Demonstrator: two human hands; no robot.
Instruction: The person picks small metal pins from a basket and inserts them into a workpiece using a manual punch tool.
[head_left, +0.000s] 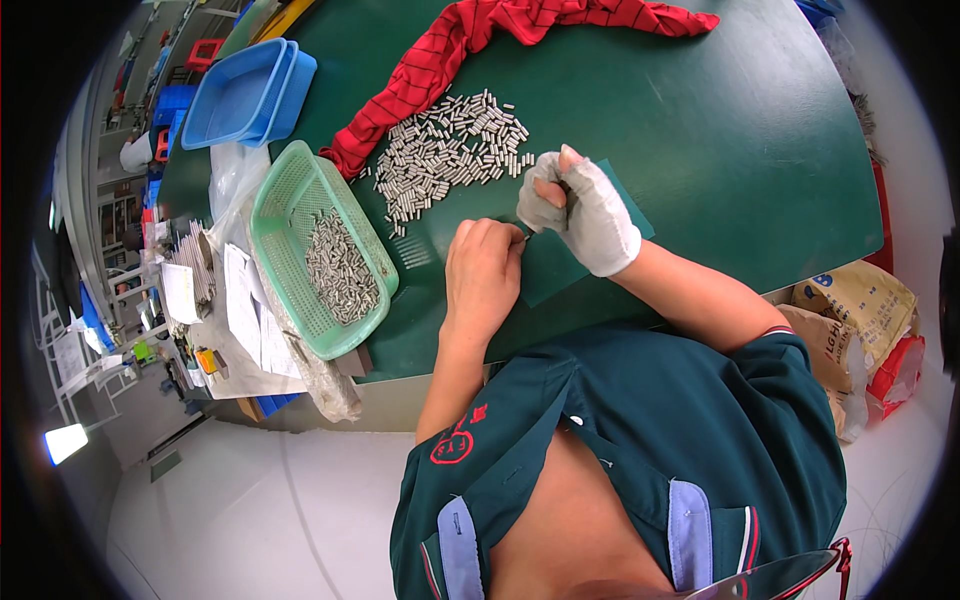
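My bare left hand (482, 272) rests at the table's near side with its fingers closed. A small metal pin (528, 237) shows at its thumb and fingertip. My right hand (585, 212) wears a white glove with bare fingertips. Its fingers are curled closed beside the left fingertips; whatever they hold is hidden. Both hands are over a flat green sheet (548, 278). Beyond my left hand lies a loose pile of short silver metal pins (450, 150). To the left, a light green perforated basket (283, 215) contains many similar pins (340, 268).
A red checked cloth (425, 75) curves around the pile's far side on the dark green table (760, 120). Blue stacked trays (285, 95) stand at the far left. Papers (255, 310) lie left of the basket. Packed bags (860, 320) stand off the table's right edge.
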